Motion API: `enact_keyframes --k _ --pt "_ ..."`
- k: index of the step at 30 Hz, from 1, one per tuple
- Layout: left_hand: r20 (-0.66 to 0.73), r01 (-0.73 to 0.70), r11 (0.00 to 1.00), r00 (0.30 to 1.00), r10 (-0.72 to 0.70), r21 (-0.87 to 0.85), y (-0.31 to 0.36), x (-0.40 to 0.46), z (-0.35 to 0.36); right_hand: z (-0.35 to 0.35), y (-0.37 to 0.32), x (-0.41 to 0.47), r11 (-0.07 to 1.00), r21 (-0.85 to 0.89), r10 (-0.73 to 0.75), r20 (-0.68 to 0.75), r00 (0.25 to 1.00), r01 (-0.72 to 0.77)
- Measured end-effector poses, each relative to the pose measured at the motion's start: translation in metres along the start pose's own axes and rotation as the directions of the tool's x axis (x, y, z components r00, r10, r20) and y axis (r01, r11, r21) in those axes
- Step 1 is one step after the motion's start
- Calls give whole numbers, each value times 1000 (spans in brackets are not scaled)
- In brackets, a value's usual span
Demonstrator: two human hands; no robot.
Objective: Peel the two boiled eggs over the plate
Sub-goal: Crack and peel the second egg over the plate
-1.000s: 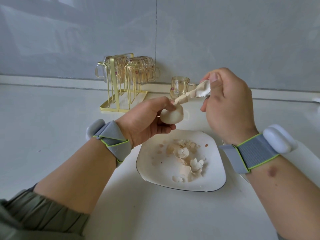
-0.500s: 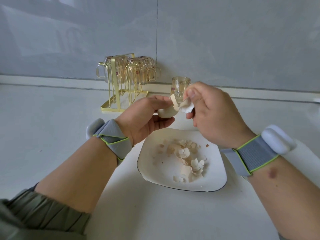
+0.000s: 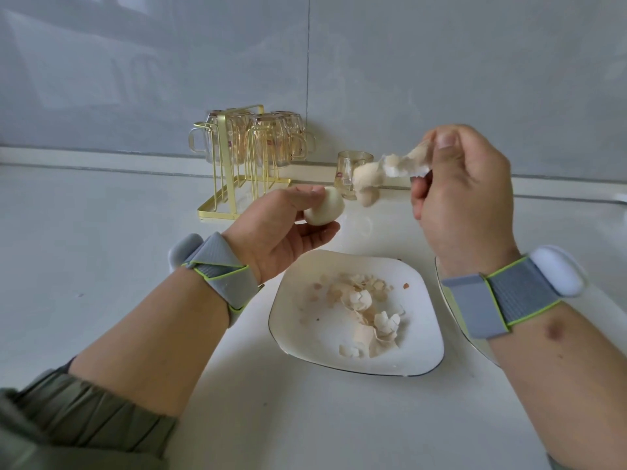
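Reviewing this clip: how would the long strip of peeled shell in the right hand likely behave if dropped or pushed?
The strip of peeled eggshell, pinched by the right hand, droops, so it is probably limp and light. Broken fragments on the white square plate suggest it crumbles easily.

Gold wire rack (image 3: 237, 171) with amber glass mugs (image 3: 261, 137) hung upside down, at back of white table (image 3: 101, 252). Single glass cup (image 3: 349, 171) upright just right of rack. Grey wall (image 3: 441, 79) behind.
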State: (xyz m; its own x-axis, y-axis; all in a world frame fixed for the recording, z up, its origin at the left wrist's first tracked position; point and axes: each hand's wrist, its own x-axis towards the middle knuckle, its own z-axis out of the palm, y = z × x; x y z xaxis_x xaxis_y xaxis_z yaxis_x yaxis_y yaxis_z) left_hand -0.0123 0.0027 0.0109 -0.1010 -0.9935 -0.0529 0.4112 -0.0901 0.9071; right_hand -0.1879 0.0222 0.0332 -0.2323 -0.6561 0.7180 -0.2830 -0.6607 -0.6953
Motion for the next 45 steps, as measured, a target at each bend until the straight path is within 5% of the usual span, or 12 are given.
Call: enact_keyframes --k 7,13,25,31,40,45 --pt "-1 13 1000 1000 -13 -6 1 -2 1 -1 -1 -4 999 43 21 182 983 -29" --pt "88 -15 1000 996 15 -3 4 -6 3 -2 -4 -13 973 -231 123 461 879 -15" --pt "193 -63 998 979 56 30 5 -9 3 -1 6 -9 909 -404 92 429 899 99" --pt "242 -116 992 965 99 54 5 -11 3 0 8 -14 804 -570 296 628 719 167" --pt "98 -93 988 992 81 126 2 -5 2 0 4 -12 888 -442 151 534 832 123" --pt "64 -66 984 996 56 164 0 -3 3 1 6 -13 905 -395 100 555 826 156"
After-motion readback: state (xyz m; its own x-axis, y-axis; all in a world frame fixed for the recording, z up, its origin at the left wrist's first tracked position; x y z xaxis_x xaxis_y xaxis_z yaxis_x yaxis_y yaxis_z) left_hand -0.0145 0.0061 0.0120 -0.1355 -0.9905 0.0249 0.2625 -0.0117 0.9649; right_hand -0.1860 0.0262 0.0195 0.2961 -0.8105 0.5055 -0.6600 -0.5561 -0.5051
